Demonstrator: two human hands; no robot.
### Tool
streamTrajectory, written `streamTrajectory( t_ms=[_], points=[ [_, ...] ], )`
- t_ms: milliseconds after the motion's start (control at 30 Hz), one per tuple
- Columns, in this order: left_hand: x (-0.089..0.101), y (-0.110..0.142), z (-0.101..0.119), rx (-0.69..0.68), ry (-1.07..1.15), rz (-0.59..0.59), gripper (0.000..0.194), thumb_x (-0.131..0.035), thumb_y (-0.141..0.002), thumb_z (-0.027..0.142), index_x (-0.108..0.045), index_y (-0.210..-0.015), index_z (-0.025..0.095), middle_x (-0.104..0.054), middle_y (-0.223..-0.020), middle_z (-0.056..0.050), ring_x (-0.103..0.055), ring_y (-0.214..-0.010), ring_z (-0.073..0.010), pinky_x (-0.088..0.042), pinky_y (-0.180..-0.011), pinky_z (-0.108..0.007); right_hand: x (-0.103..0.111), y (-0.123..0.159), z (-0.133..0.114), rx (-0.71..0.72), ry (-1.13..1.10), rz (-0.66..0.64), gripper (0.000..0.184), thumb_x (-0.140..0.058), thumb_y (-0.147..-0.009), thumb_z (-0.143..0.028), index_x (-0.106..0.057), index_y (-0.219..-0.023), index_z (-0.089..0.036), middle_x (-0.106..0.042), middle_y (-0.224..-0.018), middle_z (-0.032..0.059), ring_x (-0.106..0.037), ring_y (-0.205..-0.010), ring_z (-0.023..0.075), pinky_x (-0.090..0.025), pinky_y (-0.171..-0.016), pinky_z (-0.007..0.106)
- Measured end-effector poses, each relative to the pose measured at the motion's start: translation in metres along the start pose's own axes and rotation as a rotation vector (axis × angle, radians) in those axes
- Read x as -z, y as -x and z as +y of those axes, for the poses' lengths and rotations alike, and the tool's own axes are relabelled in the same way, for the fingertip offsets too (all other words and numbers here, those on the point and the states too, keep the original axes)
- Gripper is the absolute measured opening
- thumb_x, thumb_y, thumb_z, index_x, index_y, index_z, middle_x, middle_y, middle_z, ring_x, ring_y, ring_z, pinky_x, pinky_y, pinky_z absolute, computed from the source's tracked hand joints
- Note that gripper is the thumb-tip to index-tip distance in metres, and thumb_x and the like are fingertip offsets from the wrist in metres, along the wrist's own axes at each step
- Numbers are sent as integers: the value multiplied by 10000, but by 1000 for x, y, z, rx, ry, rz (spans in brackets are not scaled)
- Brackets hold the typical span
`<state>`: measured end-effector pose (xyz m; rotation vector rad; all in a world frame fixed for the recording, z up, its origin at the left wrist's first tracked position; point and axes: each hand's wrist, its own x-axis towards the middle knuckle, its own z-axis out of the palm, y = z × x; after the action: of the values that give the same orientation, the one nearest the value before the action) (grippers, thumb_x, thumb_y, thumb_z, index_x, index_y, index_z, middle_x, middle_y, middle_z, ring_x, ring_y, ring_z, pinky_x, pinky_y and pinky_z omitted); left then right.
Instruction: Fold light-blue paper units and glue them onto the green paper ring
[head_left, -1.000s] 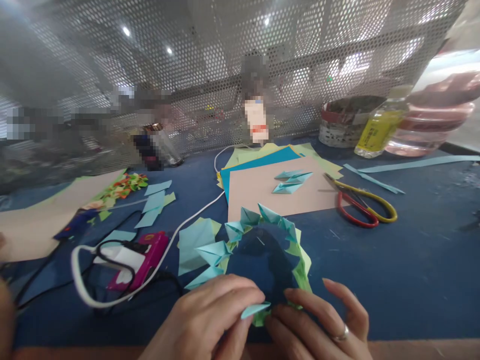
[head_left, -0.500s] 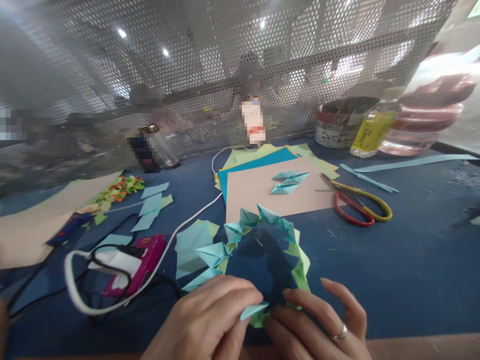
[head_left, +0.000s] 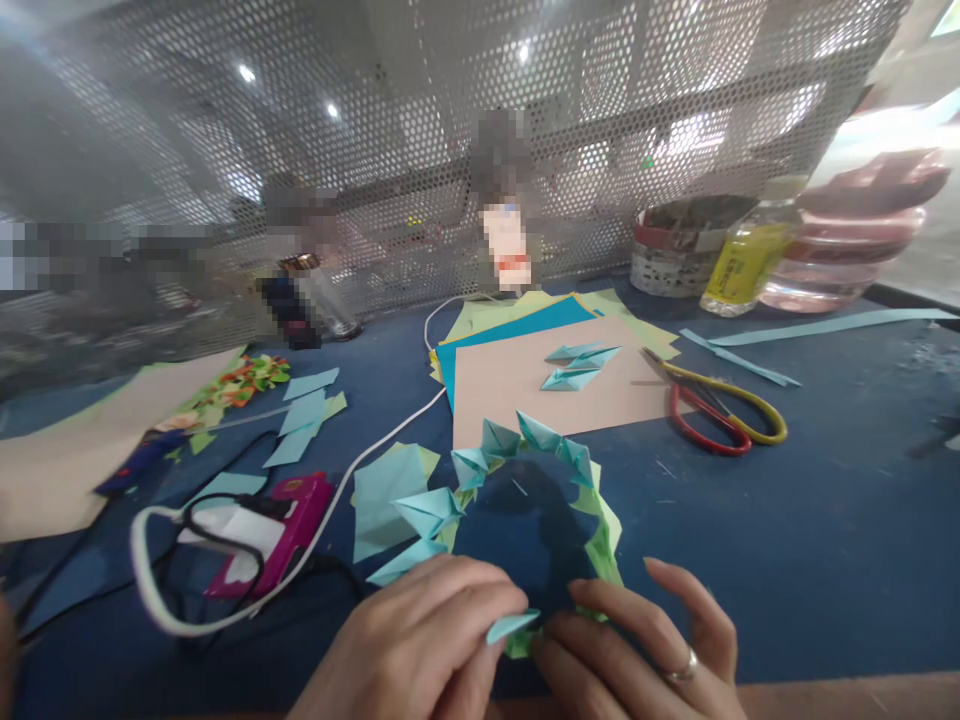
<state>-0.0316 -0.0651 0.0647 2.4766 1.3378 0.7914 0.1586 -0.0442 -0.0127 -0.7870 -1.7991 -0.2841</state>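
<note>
Paper ring (head_left: 498,438), made of pleated green and light-blue folds, lies on the dark blue table (head_left: 825,560) directly in front of you, its near edge between your two hands. Pointed blue folds stand out along its far and left sides; green shows on the right and near sides. Your left hand (head_left: 420,640) has thumb and fingertips pinched together around a small blue folded piece (head_left: 512,627), just beside the ring's green near edge; you cannot tell whether the two are joined. Your right hand (head_left: 637,650) has its fingers curled and closed on the near right part of the ring, with one finger raised clear on the outer side and a silver band (head_left: 683,664) on another.

Just left of the ring are light-blue sheets (head_left: 390,505). Beyond it, you have a pale sheet (head_left: 495,395) over a deeper blue one (head_left: 517,328), with loose blue folded pieces (head_left: 577,378) on top. Scissors (head_left: 711,400) with one red and one yellow handle rest at the pale sheet's right edge, blades pointing away from you. Further right are blue paper strips (head_left: 825,327) and a bottle with a yellow label (head_left: 742,265). To your left are a magenta power strip (head_left: 300,510) with cables and some blue slips (head_left: 302,412). A perforated screen (head_left: 420,120) closes the far side.
</note>
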Motion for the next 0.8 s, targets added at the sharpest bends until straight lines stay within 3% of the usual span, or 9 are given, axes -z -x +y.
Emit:
streamTrajectory(
  t_ms=[167,367,800],
  points=[
    [2,-4,1,19,57,-13,330,-508,-864,58,-657,-1057,279,-728,-942,70,-706,-858,-81,-513,-832,-117,6,-2,-3,-85,-35,-174,324,-455,-1017,-216,-721,-837,-260,-751,-783,-62,-698,-901,121,-240,-1168,374],
    [3,-9,1,16,50,8,328,-508,-870,79,-639,-1072,302,-748,-950,82,-724,-875,-85,-525,-775,-103,3,-5,-5,-130,-29,-154,341,-459,-1032,-284,-696,-790,-238,-738,-761,-69,-694,-890,122,-227,-1156,359],
    [5,-8,-2,-17,-28,-63,277,-549,-878,129,-627,-1068,315,-755,-939,93,-731,-898,-73,-529,-769,-67,-5,-8,-6,-168,-38,-132,355,-483,-1024,-331,-620,-719,-212,-706,-740,-50,-679,-915,129,-217,-1136,369]
  ],
)
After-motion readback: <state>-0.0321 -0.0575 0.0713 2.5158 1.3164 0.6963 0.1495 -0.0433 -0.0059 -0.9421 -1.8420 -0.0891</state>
